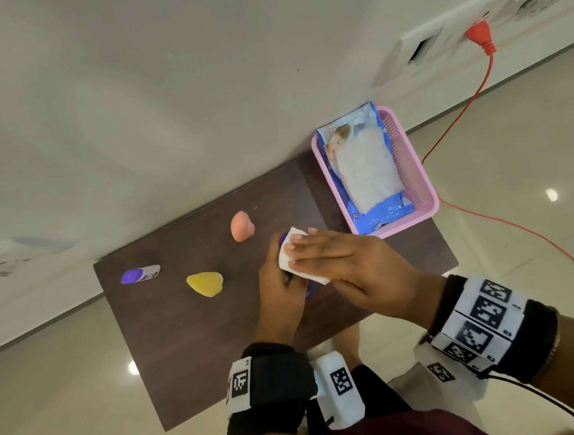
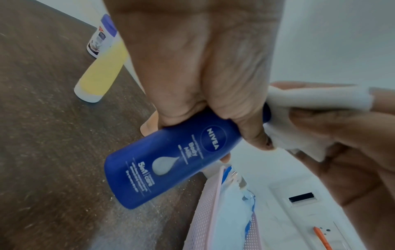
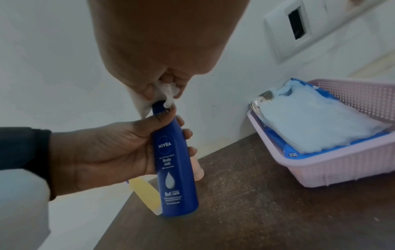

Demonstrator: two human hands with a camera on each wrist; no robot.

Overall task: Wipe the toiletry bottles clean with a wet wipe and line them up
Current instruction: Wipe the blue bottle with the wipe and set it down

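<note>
My left hand [image 1: 280, 286] grips a blue Nivea bottle [image 3: 175, 169] round its upper body. The bottle stands nearly upright with its base at the tabletop. In the head view only slivers of the blue bottle [image 1: 309, 292] show past my hands. My right hand [image 1: 337, 261] holds a white wet wipe [image 1: 312, 277] over the bottle's cap, fingers laid across it. In the left wrist view the wet wipe [image 2: 310, 98] is folded round the cap between my right thumb and fingers. A peach bottle [image 1: 241, 226], a yellow bottle [image 1: 205, 283] and a purple-capped white bottle [image 1: 140, 274] stand apart to the left.
The dark brown table [image 1: 185, 345] backs onto a white wall. At its right end a pink basket [image 1: 423, 179] holds an opened blue pack of wipes [image 1: 364, 166]. An orange cable [image 1: 475, 99] runs from a wall socket down past the basket.
</note>
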